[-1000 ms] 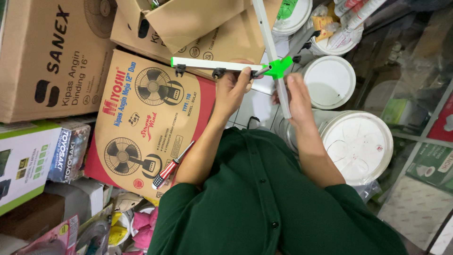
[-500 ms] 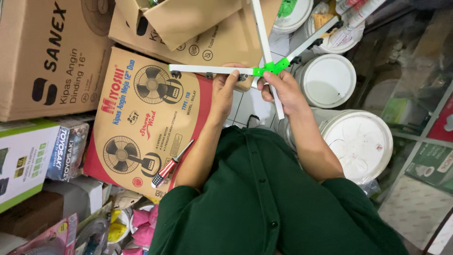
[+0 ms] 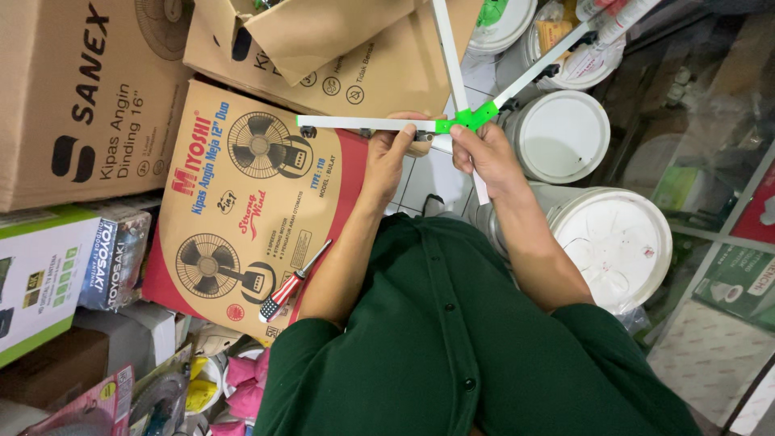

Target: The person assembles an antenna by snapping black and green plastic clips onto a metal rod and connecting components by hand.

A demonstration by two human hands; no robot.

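Both hands are gripping the 4-armed white cross base (image 3: 452, 121) above the fan box's (image 3: 242, 202) top edge, the left hand (image 3: 387, 157) closing around 1 arm, the right hand (image 3: 484, 157) pinching beside the green hub (image 3: 467, 119), which, I judge, is risking a twisted, slipping arm.

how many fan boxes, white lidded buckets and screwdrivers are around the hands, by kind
Fan boxes: 3, namely the red and tan box, the brown box and the open tan box.
White lidded buckets: 4, the nearest the big bucket.
Screwdrivers: 1, the striped-handle screwdriver.
Total: 8.
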